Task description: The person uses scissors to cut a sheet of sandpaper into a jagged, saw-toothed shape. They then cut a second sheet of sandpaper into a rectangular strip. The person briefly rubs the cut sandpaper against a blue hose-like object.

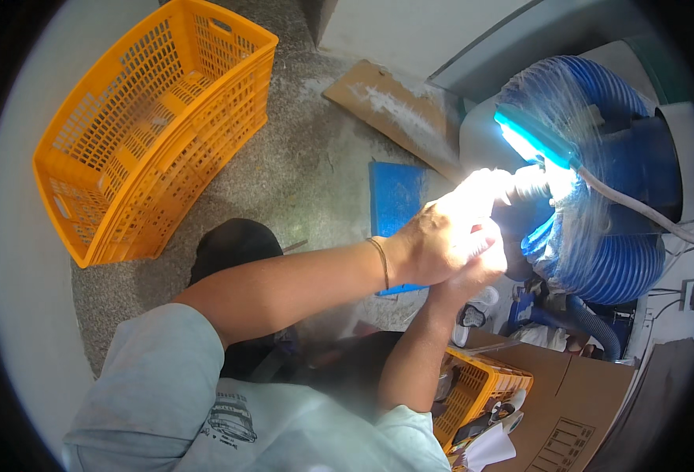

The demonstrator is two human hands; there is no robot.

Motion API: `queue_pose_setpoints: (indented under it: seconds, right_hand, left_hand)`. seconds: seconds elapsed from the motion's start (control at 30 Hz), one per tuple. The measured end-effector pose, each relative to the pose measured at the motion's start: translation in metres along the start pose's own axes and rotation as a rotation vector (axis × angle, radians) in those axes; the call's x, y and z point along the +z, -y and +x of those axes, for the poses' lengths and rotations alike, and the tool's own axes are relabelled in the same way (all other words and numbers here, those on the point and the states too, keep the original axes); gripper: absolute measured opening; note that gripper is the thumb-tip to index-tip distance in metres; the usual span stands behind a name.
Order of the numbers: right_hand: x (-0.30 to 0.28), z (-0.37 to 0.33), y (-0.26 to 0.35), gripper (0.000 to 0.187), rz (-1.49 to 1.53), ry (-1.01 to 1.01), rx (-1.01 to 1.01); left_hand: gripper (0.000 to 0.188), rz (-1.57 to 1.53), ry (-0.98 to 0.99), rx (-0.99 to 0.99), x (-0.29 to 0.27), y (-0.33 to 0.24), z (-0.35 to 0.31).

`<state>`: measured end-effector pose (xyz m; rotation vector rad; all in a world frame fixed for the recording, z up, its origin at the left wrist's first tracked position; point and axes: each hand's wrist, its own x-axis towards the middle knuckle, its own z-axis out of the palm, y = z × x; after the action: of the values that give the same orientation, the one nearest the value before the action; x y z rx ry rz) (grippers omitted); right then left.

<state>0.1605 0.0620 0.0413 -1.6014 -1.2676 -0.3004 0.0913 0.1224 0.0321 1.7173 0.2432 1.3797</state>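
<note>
Both my hands are close together under the glare of a teal-cased lamp point(547, 140). My left hand point(433, 236), with a thin cord bracelet on its wrist, curls its fingers toward a ribbed, greyish round part point(531, 183) beneath the lamp. My right hand point(476, 263) is closed just below and against the left one. Strong light washes out the fingertips, so whatever they hold cannot be made out. Beyond the ribbed part, blue corrugated hoses point(618, 271) bend around a dark blue housing point(638, 169), partly covered with clear plastic wrap.
Nested yellow slatted crates point(146, 208) stand at the upper left. A blue panel point(394, 185) and a worn brown board point(398, 106) are beyond my hands. At the lower right are a small yellow crate point(473, 393) and a cardboard box point(571, 393). The lamp's cable point(630, 200) runs right.
</note>
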Motion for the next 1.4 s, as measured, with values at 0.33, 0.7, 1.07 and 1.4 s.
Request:
queue_pose_setpoints:
  seconds: [0.33, 0.7, 1.07, 1.4]
  right_hand:
    - [-0.0005, 0.0008, 0.0063, 0.036, -0.002, 0.015, 0.027]
    - [0.0008, 0.0009, 0.0032, 0.021, -0.028, 0.001, 0.007]
    - [0.0, -0.0008, 0.0009, 0.018, -0.04, 0.012, -0.002]
    - [-0.0029, 0.0031, 0.0077, 0.023, -0.03, 0.025, -0.007]
  left_hand:
    - [0.04, 0.022, -0.012, 0.024, -0.0015, -0.0036, -0.0003]
    - [0.042, -0.006, -0.004, -0.03, -0.0024, -0.0037, 0.002]
    - [0.051, 0.025, 0.004, 0.023, -0.0004, 0.001, -0.0005]
    - [0.036, 0.034, -0.025, 0.007, -0.0015, -0.0012, 0.0017]
